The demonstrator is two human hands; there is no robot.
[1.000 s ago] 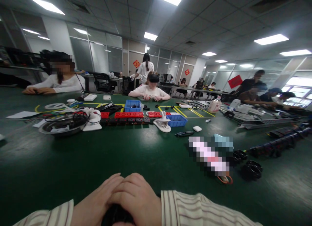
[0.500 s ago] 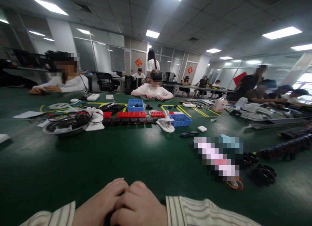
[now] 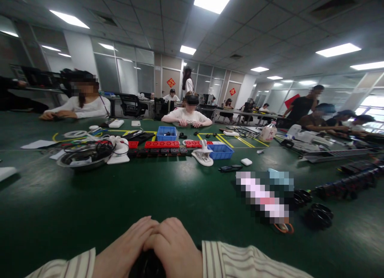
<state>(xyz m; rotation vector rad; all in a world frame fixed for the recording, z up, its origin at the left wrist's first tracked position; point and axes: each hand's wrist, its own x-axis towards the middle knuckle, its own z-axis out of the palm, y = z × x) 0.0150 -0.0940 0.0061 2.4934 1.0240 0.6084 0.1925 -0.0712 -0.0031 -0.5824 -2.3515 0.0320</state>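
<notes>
Where my left hand (image 3: 124, 246) meets my right hand (image 3: 178, 246), both cover a black thing (image 3: 147, 266), near centre, apparently to steady it; undersides are hidden, so I cannot tell whether either clamps it. Far left, a basin (image 3: 90, 166) apparently keeps cables (image 3: 101, 151) together.
</notes>
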